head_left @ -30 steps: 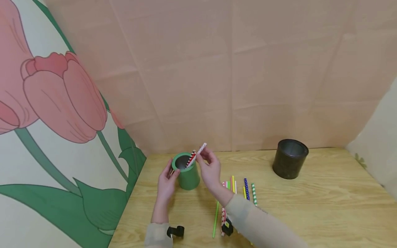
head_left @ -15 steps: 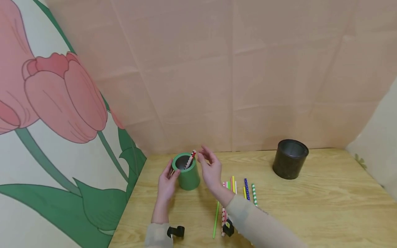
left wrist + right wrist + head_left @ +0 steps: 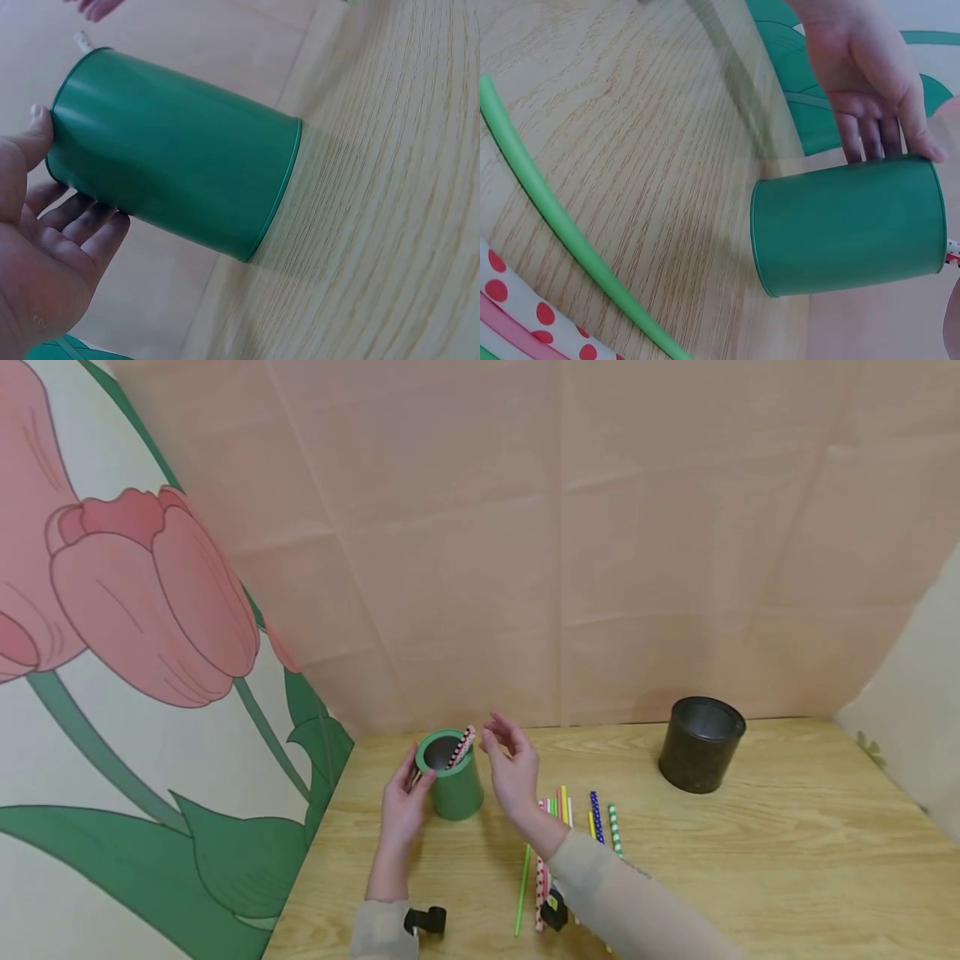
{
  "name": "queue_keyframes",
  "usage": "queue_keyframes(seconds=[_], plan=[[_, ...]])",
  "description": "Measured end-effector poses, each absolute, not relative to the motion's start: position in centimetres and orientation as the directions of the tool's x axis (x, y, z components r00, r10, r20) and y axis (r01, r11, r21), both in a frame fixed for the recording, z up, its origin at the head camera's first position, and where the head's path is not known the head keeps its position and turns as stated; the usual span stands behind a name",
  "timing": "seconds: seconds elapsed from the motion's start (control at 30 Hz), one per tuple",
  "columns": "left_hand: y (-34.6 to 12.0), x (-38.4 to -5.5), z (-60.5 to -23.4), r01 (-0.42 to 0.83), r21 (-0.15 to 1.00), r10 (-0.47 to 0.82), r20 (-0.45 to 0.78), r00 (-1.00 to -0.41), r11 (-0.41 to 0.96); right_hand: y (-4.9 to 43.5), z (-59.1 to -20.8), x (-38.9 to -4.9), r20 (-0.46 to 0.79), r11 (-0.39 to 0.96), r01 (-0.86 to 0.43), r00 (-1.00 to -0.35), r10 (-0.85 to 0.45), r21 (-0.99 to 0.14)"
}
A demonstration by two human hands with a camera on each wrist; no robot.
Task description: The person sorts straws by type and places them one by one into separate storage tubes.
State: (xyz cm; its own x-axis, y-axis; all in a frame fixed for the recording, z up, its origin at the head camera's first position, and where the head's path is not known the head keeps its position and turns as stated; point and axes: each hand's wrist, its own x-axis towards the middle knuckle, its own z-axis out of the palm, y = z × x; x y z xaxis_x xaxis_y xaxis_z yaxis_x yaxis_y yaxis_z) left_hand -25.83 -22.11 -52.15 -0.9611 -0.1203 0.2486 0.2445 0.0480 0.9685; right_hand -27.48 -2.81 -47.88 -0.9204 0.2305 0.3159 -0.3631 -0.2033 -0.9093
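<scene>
A green can (image 3: pixel 457 793) stands upright on the wooden table, its dark opening tilted toward the head camera. My left hand (image 3: pixel 402 810) holds it at the left, thumb at the rim and fingers along the side, as the left wrist view shows of the can (image 3: pixel 176 154). Patterned paper straws (image 3: pixel 462 746) lean inside against the right part of the rim, their lower ends hidden in the can. Just right of these straws, my right hand (image 3: pixel 512 772) hovers with loosely bent fingers and nothing in them.
Loose straws, among them a thin green one (image 3: pixel 522 891), a blue dotted one (image 3: pixel 597 817) and a green-striped one (image 3: pixel 615 829), lie partly under the right forearm. A black can (image 3: pixel 702 747) stands at the back right by the paper-covered wall (image 3: pixel 465 543).
My right hand has let go of a white dotted straw, which has dropped into the green can beside the others. The hand has drawn slightly right; my left hand stays put.
</scene>
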Motion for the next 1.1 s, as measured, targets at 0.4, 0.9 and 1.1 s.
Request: queue_keyframes(seconds=[0.4,0.9,1.1], plan=[[-22.1,-26.1,-52.4,0.241,0.97,-0.119,0.244,-0.962,0.034,-2.1,-48.3,-27.9,0.318,-0.234,-0.382,-0.909,0.269,-0.894],[-22.2,-26.0,-52.5,0.233,0.971,-0.109,0.237,-0.965,0.046,2.1,-50.1,-27.8,0.255,-0.268,-0.336,-0.92,0.296,-0.903],[-22.1,-25.9,-52.4,0.21,0.977,-0.122,0.213,-0.969,0.044,5.3,-51.0,-27.3,0.231,-0.276,-0.315,-0.927,0.296,-0.908]])
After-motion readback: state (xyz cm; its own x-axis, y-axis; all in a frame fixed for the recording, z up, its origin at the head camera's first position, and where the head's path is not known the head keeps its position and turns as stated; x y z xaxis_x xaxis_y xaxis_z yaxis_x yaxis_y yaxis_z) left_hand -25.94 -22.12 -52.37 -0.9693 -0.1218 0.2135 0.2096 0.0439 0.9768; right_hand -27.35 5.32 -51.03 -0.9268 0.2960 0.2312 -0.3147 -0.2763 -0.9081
